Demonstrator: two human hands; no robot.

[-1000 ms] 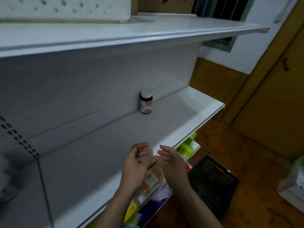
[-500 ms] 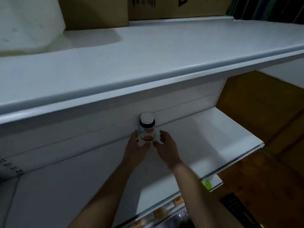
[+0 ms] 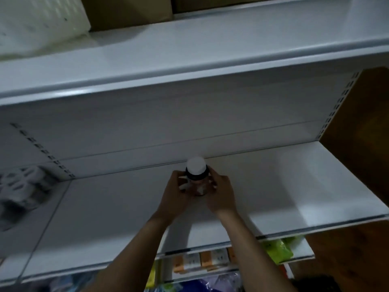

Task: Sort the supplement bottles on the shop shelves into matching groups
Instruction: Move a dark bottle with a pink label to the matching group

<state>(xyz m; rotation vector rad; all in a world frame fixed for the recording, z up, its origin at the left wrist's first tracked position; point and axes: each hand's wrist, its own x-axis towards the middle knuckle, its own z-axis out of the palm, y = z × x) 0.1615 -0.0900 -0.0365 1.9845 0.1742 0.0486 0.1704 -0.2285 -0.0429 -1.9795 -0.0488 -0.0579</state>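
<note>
Treat sorting as barely begun, with one white-capped supplement bottle (image 3: 196, 175) at the rear of the middle shelf (image 3: 284, 186), clasped between left hand (image 3: 175, 197) and right hand (image 3: 221, 197) by fingers curled round its sides, and no matching group formed on that shelf yet.
</note>
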